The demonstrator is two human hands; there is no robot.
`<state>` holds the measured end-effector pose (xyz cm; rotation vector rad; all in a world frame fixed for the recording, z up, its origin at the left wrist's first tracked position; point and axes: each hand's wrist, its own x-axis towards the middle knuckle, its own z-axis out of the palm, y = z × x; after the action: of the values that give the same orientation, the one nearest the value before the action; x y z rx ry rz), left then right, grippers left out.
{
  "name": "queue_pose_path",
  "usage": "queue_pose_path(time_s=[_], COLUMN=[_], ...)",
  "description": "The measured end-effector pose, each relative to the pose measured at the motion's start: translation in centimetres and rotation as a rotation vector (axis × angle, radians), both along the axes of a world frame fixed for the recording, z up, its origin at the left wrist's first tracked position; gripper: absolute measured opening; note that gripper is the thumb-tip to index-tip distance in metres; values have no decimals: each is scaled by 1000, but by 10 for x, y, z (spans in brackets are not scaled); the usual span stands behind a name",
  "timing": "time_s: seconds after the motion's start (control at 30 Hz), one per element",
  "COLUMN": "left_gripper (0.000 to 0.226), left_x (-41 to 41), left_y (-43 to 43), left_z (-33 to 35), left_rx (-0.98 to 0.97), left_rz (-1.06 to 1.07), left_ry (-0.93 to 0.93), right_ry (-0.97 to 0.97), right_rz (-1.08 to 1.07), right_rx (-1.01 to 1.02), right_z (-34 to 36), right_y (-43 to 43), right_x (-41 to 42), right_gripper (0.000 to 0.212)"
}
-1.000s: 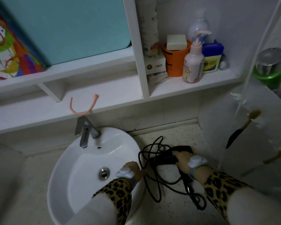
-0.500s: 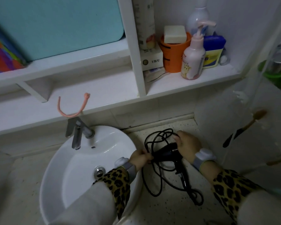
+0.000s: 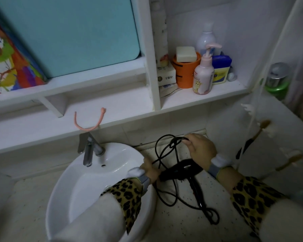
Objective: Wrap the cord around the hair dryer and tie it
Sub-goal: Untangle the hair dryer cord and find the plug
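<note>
A black hair dryer (image 3: 181,169) lies on the speckled counter right of the sink, its handle pointing toward me. Its black cord (image 3: 166,149) rises from it in loose loops and trails down past the handle to a small coil near the front. My right hand (image 3: 200,150) is raised behind the dryer and pinches a loop of the cord at its top. My left hand (image 3: 150,169) is at the dryer's nozzle end, by the sink rim, and grips a strand of the cord there.
A white round sink (image 3: 101,186) with a chrome faucet (image 3: 89,151) fills the left. A shelf (image 3: 199,96) above holds bottles, an orange cup and boxes. A pink tie (image 3: 89,122) hangs on the ledge. Toothbrushes (image 3: 252,138) hang on the right wall.
My right hand has left the dryer body and lifted a loop of cord up and back. My left hand has stayed at the nozzle end, holding the cord.
</note>
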<state>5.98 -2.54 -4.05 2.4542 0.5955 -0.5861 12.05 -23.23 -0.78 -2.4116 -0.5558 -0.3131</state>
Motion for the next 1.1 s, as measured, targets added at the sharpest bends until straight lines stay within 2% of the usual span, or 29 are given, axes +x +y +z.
queue_pose_path(time_s=[0.07,0.13,0.23,0.33,0.4,0.5,0.6,0.7,0.8,0.97,1.03,1.1], left_gripper=[74,84,80,71,71,68,45,30,19,40,40,28], left_x=[4,6,14,15,16,8,-3,-19,-28,-45,-48,-47], left_y=[6,15,21,25,26,30,32,36,34,42,49,47], left_z=[8,18,27,30,28,25,23,28,39,68,80,91], left_rx=[20,-2,-13,-10,-39,-142,-292,-535,-818,-1326,-1416,-1367], left_rz=[1,-89,-319,-369,-276,-62,32,148,307,537,563,541], left_ry=[-135,-276,-433,-510,-427,-184,-29,34,-44,-225,-247,-261], right_ry=[-53,-104,-134,-186,-215,-293,-318,-352,-335,-257,-255,-208], right_rz=[40,98,158,242,303,368,415,420,454,609,663,718], right_rx=[-33,-53,-28,9,31,15,-36,-20,-37,-314,-390,-515], right_z=[8,17,30,47,60,75,84,91,90,67,57,44], right_y=[5,12,19,27,30,36,40,43,39,27,28,32], right_x=[-4,-12,-19,-31,-34,-45,-48,-52,-55,-63,-67,-68], right_gripper=[22,17,19,30,38,15,8,7,20,26,24,22])
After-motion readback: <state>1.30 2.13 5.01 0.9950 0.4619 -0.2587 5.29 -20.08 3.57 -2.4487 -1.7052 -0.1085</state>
